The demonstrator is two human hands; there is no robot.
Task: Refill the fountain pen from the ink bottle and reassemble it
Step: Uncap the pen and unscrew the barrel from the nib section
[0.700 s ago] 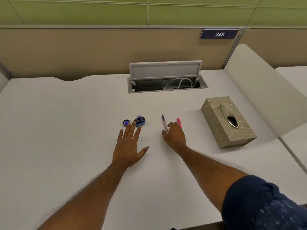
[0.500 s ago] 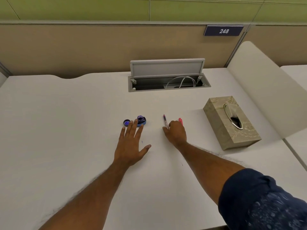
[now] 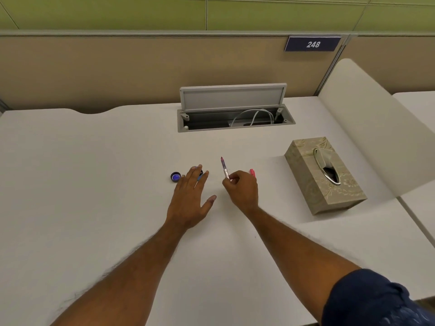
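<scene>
Filling looks to be the step in hand, and only at its start. The right hand (image 3: 240, 187) has its fingers curled and pinched on the lower end of the pen (image 3: 224, 168), a slim clear-and-pink section that slants up and away from the person with its far tip in the air. The left hand (image 3: 190, 196) lies flat, fingers straight and slightly spread, over the ink bottle (image 3: 201, 173), so only a dark sliver of the bottle shows between them. I cannot tell whether the fingers press on it or merely cover it. The bottle cap (image 3: 175, 177) sits open side up just to the left of those fingers, so the bottle appears already open.

By my reckoning, the next move calls for the left hand to shift and grip the bottle's sides, baring its mouth. Then the right hand must tip the pen's point down into it.

A pink part (image 3: 252, 172), likely the pen's cap or barrel, lies on the table (image 3: 94, 184) just beyond the right knuckles, waiting for reassembly. A tissue box (image 3: 324, 175) stands well off to the right, and an open cable hatch (image 3: 235, 118) lies farther back. Neither stands in the way. The only obstacle is the left hand's own fingers above the bottle.
</scene>
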